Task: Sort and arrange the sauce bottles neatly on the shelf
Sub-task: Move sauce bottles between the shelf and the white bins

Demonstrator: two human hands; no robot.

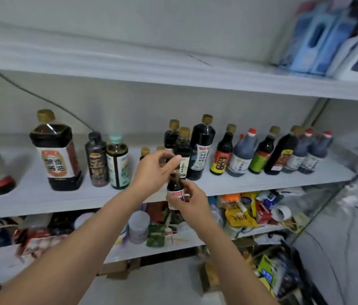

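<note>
Small sauce bottle: it is held up in the air, straight up, between the two sets of fingers. It is in front of the edge of the middle shelf and is not set down yet.
Right fingers: they are wrapped round the bottle's body, over its label.
Left fingers: they are curled on the top of the bottle. The cap is hidden under them, so it cannot be told if the cap is tight.
Just behind the left fingers: a gold-capped bottle and a tall dark bottle are stood close together.
Knock: these two could be bumped and tipped if the small bottle is pushed in fast, since little room is left there.
Drop: the bottle could be dropped if one set of fingers is let go too soon. Below the fingers a white tub and packets are piled on the lower shelf, and they would be hit.
Spill: sauce could be spilled if the cap is loose and the bottle is tilted.
Edge: the bottle could be tipped off if it is put down too near the shelf edge.
</note>
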